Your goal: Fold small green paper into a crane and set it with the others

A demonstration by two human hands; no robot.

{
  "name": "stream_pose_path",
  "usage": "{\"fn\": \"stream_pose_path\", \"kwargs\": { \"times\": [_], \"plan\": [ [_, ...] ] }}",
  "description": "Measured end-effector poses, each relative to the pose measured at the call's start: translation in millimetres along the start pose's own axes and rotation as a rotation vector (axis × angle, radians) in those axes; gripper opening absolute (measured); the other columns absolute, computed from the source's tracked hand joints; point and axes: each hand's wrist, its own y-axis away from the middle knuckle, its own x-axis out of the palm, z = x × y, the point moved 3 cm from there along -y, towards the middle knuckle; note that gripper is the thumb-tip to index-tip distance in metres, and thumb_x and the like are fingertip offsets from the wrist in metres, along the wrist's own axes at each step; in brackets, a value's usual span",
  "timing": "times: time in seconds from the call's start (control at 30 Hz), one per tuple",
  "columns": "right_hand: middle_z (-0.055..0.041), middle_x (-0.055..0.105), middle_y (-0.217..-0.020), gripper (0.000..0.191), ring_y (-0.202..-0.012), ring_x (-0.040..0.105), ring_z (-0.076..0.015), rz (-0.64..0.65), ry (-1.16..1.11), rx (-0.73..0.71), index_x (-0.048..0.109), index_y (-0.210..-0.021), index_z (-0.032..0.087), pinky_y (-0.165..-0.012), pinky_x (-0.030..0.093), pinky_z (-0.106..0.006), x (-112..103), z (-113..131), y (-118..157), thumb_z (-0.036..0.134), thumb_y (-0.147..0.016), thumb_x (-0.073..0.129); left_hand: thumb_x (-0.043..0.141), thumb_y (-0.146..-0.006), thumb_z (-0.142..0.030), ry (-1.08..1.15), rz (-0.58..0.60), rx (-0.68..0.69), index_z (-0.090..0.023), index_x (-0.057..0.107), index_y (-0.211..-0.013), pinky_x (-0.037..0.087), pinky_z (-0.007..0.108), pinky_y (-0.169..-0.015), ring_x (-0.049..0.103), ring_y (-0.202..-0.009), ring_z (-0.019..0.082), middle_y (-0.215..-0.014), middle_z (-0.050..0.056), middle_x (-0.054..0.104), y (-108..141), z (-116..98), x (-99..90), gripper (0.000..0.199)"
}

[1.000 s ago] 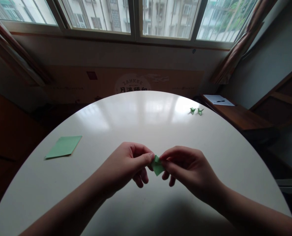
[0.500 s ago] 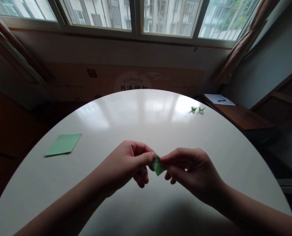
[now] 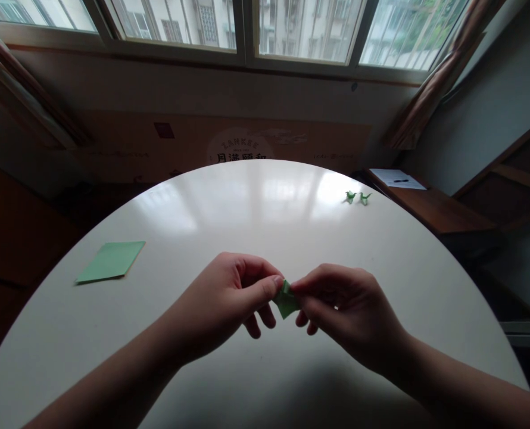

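Note:
Between my hands, above the white table (image 3: 229, 220), is a small folded piece of green paper (image 3: 287, 304) with a point facing down. My left hand (image 3: 238, 292) pinches its left side with thumb and forefinger, the other fingers curled below. On the right side, my right hand (image 3: 345, 304) pinches it between thumb and forefinger. Fingertips hide parts of its edges. A stack of square green paper (image 3: 112, 262) lies to the left on the table. Two small green origami birds (image 3: 350, 196) (image 3: 364, 198) stand side by side at the far right.
Beyond the table's right edge, a brown wooden side table (image 3: 457, 208) carries a white sheet (image 3: 396, 179) with a dark pen (image 3: 400, 180) on it. Windows (image 3: 307, 30) and a curtain (image 3: 439, 83) are behind the round table.
The small folded paper has tilted slightly, and its upper part looks different between the fingers. Both hands keep their pinch in nearly the same place. The view has shifted a little.

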Motion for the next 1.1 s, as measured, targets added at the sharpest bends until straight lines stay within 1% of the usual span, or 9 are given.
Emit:
{"fn": "stream_pose_path", "kwargs": {
  "times": [0.17,0.27,0.4,0.5,0.6,0.77,0.93,1.0,1.1],
  "plan": [
    [-0.0003,0.075,-0.070,0.014,-0.059,0.074,-0.0159,-0.024,0.042,-0.087,0.075,-0.088,0.020,-0.051,0.059,-0.021,-1,3,0,0.008,-0.082,0.072,0.076,-0.081,-0.029,0.039,0.002,-0.037,-0.016,0.076,-0.081,0.054,0.017,-0.043,0.065,-0.056,0.013,-0.066,0.001,0.072,0,1,0.3,0.013],
    [-0.0003,0.077,-0.074,0.019,-0.061,0.075,-0.0161,-0.025,0.084,-0.135,0.077,-0.089,0.020,-0.053,0.060,-0.022,0,4,0,0.005,-0.080,0.073,0.075,-0.081,-0.027,0.053,-0.012,-0.063,-0.015,0.076,-0.077,0.053,0.016,-0.041,0.065,-0.053,0.013,-0.061,0.001,0.070,-2,1,0.5,0.012],
    [0.0002,0.077,-0.074,0.022,-0.062,0.075,-0.0155,-0.019,0.059,-0.126,0.077,-0.090,0.021,-0.054,0.060,-0.021,2,4,0,0.003,-0.079,0.071,0.074,-0.080,-0.026,0.150,-0.010,-0.120,-0.015,0.075,-0.072,0.052,0.016,-0.039,0.064,-0.050,0.013,-0.056,0.001,0.068,-4,4,0.7,0.014],
    [-0.0003,0.077,-0.074,0.021,-0.062,0.075,-0.0153,-0.004,0.015,-0.092,0.077,-0.089,0.020,-0.054,0.060,-0.020,2,4,1,0.002,-0.080,0.070,0.080,-0.076,-0.025,0.227,0.013,-0.163,-0.015,0.075,-0.071,0.054,0.016,-0.041,0.064,-0.049,0.012,-0.054,0.001,0.068,-6,7,-0.2,0.012],
    [-0.0016,0.077,-0.073,0.016,-0.061,0.075,-0.0157,0.007,-0.026,-0.033,0.077,-0.088,0.020,-0.053,0.060,-0.021,2,3,2,0.006,-0.082,0.072,0.085,-0.071,-0.026,0.295,0.046,-0.205,-0.014,0.075,-0.071,0.056,0.017,-0.044,0.064,-0.049,0.012,-0.054,0.002,0.069,-7,10,-1.6,0.015],
    [-0.0024,0.076,-0.071,0.008,-0.061,0.075,-0.0168,0.003,-0.073,0.039,0.077,-0.086,0.019,-0.051,0.060,-0.021,3,1,2,0.012,-0.083,0.074,0.084,-0.071,-0.026,0.310,0.068,-0.225,-0.014,0.075,-0.072,0.056,0.018,-0.046,0.065,-0.050,0.012,-0.055,0.003,0.070,-6,12,-3.0,0.015],
    [-0.0031,0.075,-0.073,0.004,-0.062,0.074,-0.0168,0.016,-0.107,0.112,0.075,-0.086,0.017,-0.050,0.059,-0.021,4,2,1,0.015,-0.083,0.074,0.081,-0.073,-0.024,0.215,0.049,-0.189,-0.014,0.074,-0.071,0.055,0.018,-0.048,0.065,-0.052,0.013,-0.055,0.003,0.069,-6,8,-1.6,0.013],
    [-0.0032,0.074,-0.073,0.003,-0.061,0.072,-0.0162,0.035,-0.133,0.153,0.073,-0.087,0.017,-0.050,0.059,-0.022,5,2,-1,0.017,-0.084,0.074,0.078,-0.075,-0.025,0.137,0.026,-0.152,-0.014,0.074,-0.072,0.055,0.019,-0.051,0.065,-0.052,0.012,-0.056,0.002,0.070,-4,4,-0.9,0.012],
    [-0.0033,0.073,-0.073,0.008,-0.062,0.070,-0.0162,0.075,-0.163,0.222,0.069,-0.085,0.016,-0.051,0.059,-0.025,5,1,-4,0.021,-0.084,0.075,0.073,-0.080,-0.027,-0.001,-0.018,-0.085,-0.015,0.076,-0.074,0.055,0.021,-0.054,0.065,-0.054,0.013,-0.059,0.002,0.071,1,-1,0.5,0.013]
  ]
}}
